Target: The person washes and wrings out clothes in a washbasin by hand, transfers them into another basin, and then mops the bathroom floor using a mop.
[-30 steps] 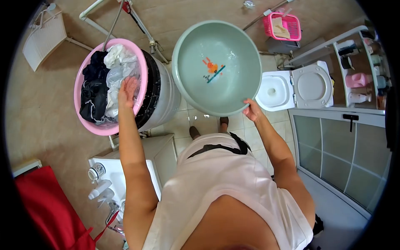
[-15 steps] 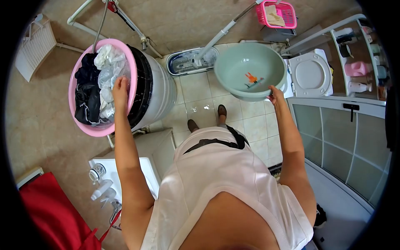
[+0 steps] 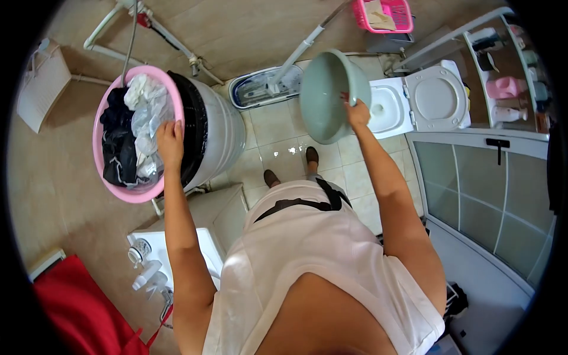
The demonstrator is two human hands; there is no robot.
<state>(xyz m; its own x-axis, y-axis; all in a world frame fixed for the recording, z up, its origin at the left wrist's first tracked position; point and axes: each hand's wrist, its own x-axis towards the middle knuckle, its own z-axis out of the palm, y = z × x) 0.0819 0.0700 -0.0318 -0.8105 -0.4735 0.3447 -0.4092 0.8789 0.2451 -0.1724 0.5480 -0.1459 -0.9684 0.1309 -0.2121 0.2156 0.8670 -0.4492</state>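
A pink basin (image 3: 99,155) full of dark clothes (image 3: 120,148) and white and pale clothes (image 3: 148,109) stands at the left, on or against a black-rimmed drum (image 3: 222,127). My left hand (image 3: 170,144) is closed over the basin's right rim, its fingertips partly hidden beside the pale clothes. On the right, a large grey-green basin (image 3: 328,97) tilts sideways, its opening facing left. My right hand (image 3: 356,115) grips its right rim, with fingers inside the wall. The basin is held above the floor, overlapping the edge of the toilet.
Right of the green basin is a squat toilet (image 3: 390,106) with a raised white seat (image 3: 439,102). A mop bucket (image 3: 236,94) stands by the wall. A bottle shelf (image 3: 482,89), glass door (image 3: 467,177) and small sink (image 3: 204,248) surround me.
The green basin has tipped from nearly level onto its side, and the orange item inside no longer shows. My right hand moved left and up with it. My left hand shifted slightly toward me.
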